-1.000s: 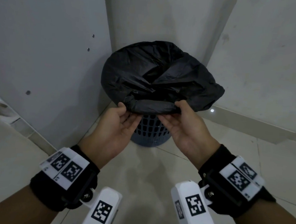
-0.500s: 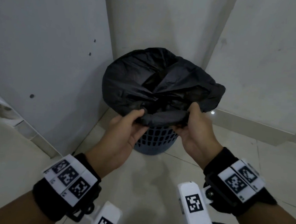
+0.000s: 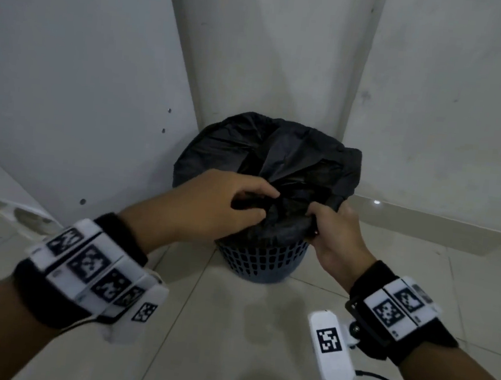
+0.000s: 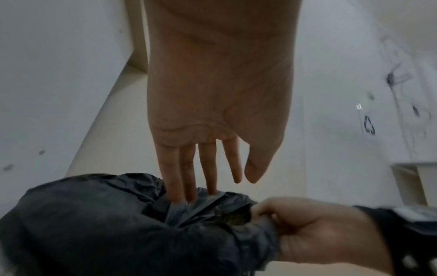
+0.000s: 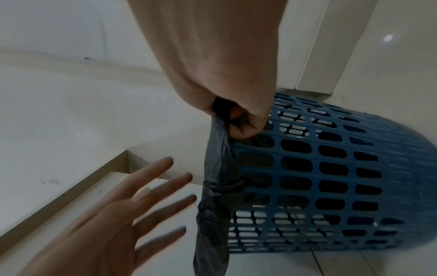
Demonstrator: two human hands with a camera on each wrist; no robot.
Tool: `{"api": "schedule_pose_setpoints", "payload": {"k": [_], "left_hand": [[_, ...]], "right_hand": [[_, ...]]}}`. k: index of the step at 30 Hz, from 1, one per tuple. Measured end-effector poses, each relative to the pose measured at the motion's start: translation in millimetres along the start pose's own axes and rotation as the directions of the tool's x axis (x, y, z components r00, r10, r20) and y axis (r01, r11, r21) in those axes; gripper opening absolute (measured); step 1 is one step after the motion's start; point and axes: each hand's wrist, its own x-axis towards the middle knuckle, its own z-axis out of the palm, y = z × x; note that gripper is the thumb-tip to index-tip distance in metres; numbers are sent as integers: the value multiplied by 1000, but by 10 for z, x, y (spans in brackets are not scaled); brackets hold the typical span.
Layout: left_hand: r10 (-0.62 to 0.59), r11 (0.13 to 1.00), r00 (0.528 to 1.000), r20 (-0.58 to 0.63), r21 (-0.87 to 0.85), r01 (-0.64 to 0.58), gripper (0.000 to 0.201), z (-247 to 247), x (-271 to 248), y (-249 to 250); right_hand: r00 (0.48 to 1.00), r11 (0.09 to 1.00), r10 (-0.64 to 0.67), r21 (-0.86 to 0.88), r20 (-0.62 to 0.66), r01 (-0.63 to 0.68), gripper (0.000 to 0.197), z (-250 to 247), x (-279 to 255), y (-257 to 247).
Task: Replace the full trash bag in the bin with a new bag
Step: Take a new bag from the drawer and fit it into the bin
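A black trash bag (image 3: 277, 158) lines a blue perforated bin (image 3: 260, 262) standing in a wall corner. My right hand (image 3: 329, 226) grips a gathered fold of the bag's near edge in its fist, shown close in the right wrist view (image 5: 243, 121), where a strip of the bag (image 5: 217, 186) hangs down along the bin (image 5: 331, 177). My left hand (image 3: 242, 201) reaches over the near rim. Its fingers (image 4: 189, 177) are straight, with tips pressed into the bag's folds (image 4: 94, 224), thumb apart. The bag's contents are hidden.
White walls close in behind and on both sides of the bin. A pale tiled floor (image 3: 227, 342) spreads in front of it. A low white ledge (image 3: 1, 194) runs along the left wall, and a skirting strip (image 3: 425, 223) along the right.
Both hands have moved up from under the bag's near rim. The right has bunched the edge into its fist. The left has let go of the rim and reaches over the bag with straight fingers.
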Motion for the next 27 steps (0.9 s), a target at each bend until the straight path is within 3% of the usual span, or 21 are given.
{"api": "schedule_pose_setpoints", "payload": {"k": [1,3,5,8,11,16,19,23,25,27], "left_hand": [[18,984,999,42,176,-25,46,-9,91,-45],[-19,861,990,142,505,-56,64,12,255,-129],[-106,732,967,230,676,-80,83,59,391,-207],[-314,642,894,321,765,-49,108,133,521,-329],[-456,618,825,334,786,23,126,198,581,-401],[-509,634,814,280,762,134,147,333,652,-477],[-474,678,845,247,715,171,139,388,642,-595],[-370,674,921,121,717,177,103,325,490,-584],[-136,623,990,23,779,68,75,288,392,-513],[171,568,985,8,816,-105,33,332,349,-519]], "right_hand": [[1000,1000,-13,-22,17,13,38,-17,-7,11],[998,997,-30,-73,57,34,38,-30,-25,26],[993,989,-57,-133,99,70,34,-24,-55,33],[982,967,-104,-214,155,136,24,-4,-87,25],[964,942,-117,-281,239,184,22,10,-104,22],[919,887,-126,-373,375,274,25,54,-147,17],[911,864,-140,-403,387,304,18,73,-144,15],[920,867,-155,-397,360,302,26,68,-111,-11],[923,875,-164,-381,348,299,27,67,-97,-14],[928,877,-173,-376,331,298,24,75,-77,7]]}}
